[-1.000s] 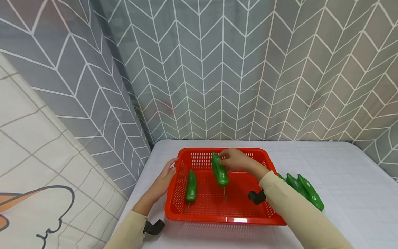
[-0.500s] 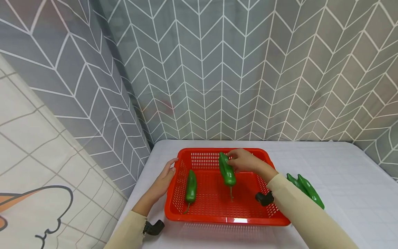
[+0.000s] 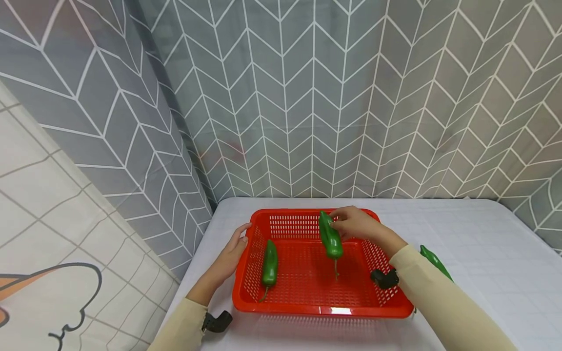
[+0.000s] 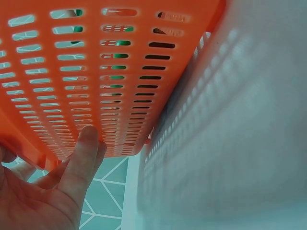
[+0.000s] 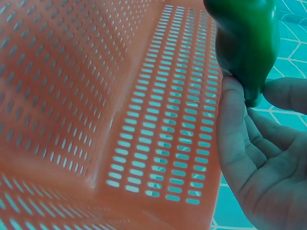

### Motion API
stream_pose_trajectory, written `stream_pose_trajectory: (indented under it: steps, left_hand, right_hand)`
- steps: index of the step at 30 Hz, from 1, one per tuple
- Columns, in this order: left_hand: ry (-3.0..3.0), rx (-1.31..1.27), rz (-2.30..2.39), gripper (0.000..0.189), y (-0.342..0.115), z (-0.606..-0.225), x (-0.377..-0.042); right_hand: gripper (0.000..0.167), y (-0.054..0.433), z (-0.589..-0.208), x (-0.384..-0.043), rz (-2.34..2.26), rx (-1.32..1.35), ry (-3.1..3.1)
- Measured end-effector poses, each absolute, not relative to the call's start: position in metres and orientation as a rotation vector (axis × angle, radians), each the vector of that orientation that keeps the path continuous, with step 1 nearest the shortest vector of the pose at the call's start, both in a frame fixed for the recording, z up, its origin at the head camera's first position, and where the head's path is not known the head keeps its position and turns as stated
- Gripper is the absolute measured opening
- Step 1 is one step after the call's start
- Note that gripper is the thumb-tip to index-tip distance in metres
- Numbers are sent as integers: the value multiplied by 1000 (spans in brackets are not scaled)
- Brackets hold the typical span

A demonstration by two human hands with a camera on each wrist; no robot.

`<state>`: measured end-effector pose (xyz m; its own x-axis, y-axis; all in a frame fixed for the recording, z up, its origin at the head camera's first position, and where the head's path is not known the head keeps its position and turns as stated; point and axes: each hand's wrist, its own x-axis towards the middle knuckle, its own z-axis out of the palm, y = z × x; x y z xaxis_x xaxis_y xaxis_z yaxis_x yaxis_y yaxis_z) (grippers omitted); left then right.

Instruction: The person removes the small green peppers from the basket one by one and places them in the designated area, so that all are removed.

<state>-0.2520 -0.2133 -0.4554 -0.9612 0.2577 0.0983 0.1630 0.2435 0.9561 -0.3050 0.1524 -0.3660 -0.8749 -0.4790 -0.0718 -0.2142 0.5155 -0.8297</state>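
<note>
A long green pepper hangs over the red basket, stem downward in the head view. My right hand pinches it between thumb and fingers near its tip; the right wrist view shows the tip of the pepper between them. At the basket's left side, my left hand rests against the rim. Its fingers lie fairly straight along the perforated outer wall in the left wrist view. Another green pepper lies inside the basket along the left wall.
On the white-covered table, a green pepper lies right of the basket, partly hidden behind my right sleeve. A grey patterned curtain hangs behind the table, and a white grid-patterned cloth stands at the left.
My right hand has carried the pepper rightward over the basket, slightly higher. The right sleeve now covers more of the peppers on the table. My left hand has stayed in place.
</note>
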Motion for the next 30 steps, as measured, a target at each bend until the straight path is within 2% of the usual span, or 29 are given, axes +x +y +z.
stream_pose_trajectory:
  steps: [19,30]
  left_hand:
    - [2447,335,1843,46,-211,-453,-248]
    - [2380,403,1868,47,-213,-453,-249]
  right_hand:
    - [41,174,-355,-298,-1355,-567,2451]
    - [46,192,-342,-297,-1359,-587,2458]
